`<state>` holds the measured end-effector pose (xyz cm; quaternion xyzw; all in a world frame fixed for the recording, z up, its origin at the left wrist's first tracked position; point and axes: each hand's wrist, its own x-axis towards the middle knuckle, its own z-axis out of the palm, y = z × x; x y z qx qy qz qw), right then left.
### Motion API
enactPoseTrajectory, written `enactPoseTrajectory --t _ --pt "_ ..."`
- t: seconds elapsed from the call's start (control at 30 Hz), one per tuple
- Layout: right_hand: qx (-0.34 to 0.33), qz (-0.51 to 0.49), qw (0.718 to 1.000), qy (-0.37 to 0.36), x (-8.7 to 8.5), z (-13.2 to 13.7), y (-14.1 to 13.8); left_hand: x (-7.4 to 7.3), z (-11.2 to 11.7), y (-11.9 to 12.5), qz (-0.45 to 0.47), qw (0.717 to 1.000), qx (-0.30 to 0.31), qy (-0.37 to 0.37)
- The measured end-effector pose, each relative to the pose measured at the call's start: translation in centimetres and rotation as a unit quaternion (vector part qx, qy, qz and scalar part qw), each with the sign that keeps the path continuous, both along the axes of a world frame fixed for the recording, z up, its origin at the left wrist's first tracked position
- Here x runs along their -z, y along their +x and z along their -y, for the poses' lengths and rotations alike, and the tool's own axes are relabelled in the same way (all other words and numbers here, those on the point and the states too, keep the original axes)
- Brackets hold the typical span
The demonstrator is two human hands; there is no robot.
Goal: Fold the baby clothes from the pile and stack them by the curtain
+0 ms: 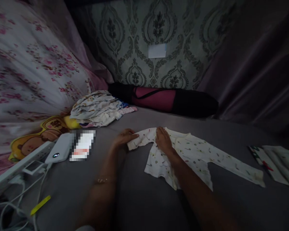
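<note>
A small white long-sleeved shirt (188, 150) with a scattered print lies spread on the grey sheet, its front edges running down the middle. My right hand (163, 140) rests flat on its left-side shoulder, fingers stretched out close together. At the cuff of the sleeve on the left is my left hand (125, 138), its thumb and fingers extended and touching the cuff's edge. The other sleeve reaches out to the right, free of both hands. My right forearm covers part of the shirt's front.
Crumpled clothes (96, 109) lie at the back left, near a black and maroon long bag (156, 98) along the wall. Leftward are a white power bank (60, 148), a power strip (21, 166) with cables and a yellow strip (40, 205). Folded cloth (279, 163) lies at right.
</note>
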<state>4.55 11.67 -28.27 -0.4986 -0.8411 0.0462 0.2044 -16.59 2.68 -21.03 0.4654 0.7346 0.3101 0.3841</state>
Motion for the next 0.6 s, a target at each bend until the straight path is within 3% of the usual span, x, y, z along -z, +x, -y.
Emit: enactPoseTrajectory --t 0.17,0.3,0.43,0.6 --pt "-0.002 -0.016 1.0 0.017 0.0 0.2 -0.1 0.1 0.9 -2.4 0.055 0.996 0.063 -0.039" --pt "0.0 -0.065 0.997 0.04 0.0 0.2 0.0 0.4 0.9 -2.9 0.126 0.992 -0.012 0.021" --pt "-0.009 -0.134 0.99 0.046 -0.1 0.0 0.3 1.2 0.0 -2.8 0.227 0.966 -0.084 0.092" --pt "-0.009 -0.078 0.997 0.028 -0.3 0.4 0.2 1.7 -2.3 -2.6 0.064 0.974 -0.154 0.152"
